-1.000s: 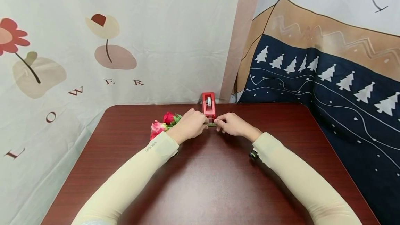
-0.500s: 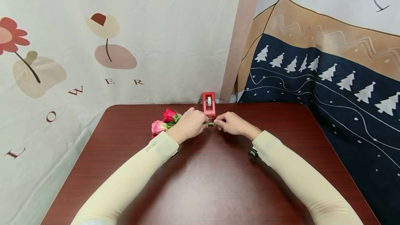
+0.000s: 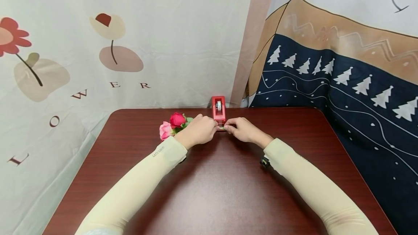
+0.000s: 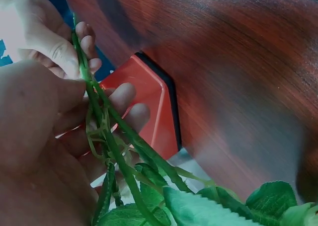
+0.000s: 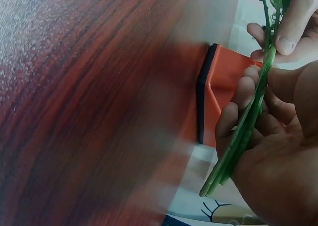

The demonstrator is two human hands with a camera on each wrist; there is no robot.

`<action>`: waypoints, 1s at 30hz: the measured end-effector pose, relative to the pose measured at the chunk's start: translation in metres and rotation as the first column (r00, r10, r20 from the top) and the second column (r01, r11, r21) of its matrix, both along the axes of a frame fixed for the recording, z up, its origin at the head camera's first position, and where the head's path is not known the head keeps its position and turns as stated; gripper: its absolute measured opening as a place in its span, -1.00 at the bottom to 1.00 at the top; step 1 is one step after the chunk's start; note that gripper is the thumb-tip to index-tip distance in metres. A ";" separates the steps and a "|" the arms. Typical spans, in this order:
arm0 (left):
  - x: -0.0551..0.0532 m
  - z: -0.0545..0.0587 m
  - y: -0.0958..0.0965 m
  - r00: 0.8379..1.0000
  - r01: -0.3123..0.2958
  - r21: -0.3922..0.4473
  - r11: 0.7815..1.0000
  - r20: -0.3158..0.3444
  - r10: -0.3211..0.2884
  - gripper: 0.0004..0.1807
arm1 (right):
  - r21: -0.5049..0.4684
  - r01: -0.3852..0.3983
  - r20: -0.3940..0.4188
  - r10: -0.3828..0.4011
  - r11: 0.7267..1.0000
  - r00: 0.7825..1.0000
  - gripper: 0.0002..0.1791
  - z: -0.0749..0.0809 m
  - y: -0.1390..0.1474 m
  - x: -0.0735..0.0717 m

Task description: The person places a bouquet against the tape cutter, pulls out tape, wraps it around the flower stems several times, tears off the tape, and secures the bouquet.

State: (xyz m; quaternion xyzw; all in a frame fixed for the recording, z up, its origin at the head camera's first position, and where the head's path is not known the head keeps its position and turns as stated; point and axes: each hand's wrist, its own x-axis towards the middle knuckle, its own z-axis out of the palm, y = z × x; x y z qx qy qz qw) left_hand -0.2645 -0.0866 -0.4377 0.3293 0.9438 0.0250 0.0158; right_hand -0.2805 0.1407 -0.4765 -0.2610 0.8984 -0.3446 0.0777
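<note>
My left hand (image 3: pixel 200 130) grips a bunch of roses by its green stems (image 4: pixel 117 151), just below the leaves (image 4: pixel 198 206). A red rose (image 3: pixel 177 119) and a pink rose (image 3: pixel 166 130) show beyond that hand, to its left. The right hand (image 3: pixel 243 129) pinches the same stems close to their cut ends (image 5: pixel 211 186), which lie across its fingers in the right wrist view. Between the two thumbs the stems carry a shiny patch (image 5: pixel 269 58). Right behind the hands stands a red tape dispenser (image 3: pixel 218 108) with a roll of tape in it.
The dark red wooden table (image 3: pixel 209 191) carries the dispenser near its far edge. A pale curtain (image 3: pixel 183 46) printed with flowers hangs behind, and a dark blue cloth (image 3: pixel 294 82) with white trees hangs at the right.
The bunch has turned between the fingers: its blooms have shifted slightly up and right, and a lower red bloom has gone out of sight. Both hands keep nearly the same place.
</note>
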 end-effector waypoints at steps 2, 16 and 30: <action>0.000 0.000 0.000 1.000 0.000 -0.007 1.000 0.008 0.000 -0.71 | -0.003 0.003 -0.014 -0.003 1.000 1.000 -0.83 0.000 0.000 0.001; -0.003 -0.001 0.000 0.999 -0.031 0.005 1.000 0.042 0.031 -0.78 | 0.039 0.003 -0.099 0.000 0.999 0.995 -0.81 -0.002 -0.003 0.001; -0.005 -0.002 0.001 0.998 -0.049 0.004 0.999 0.045 0.049 -0.83 | 0.022 0.017 -0.019 -0.017 1.000 1.000 -0.85 0.000 -0.006 0.003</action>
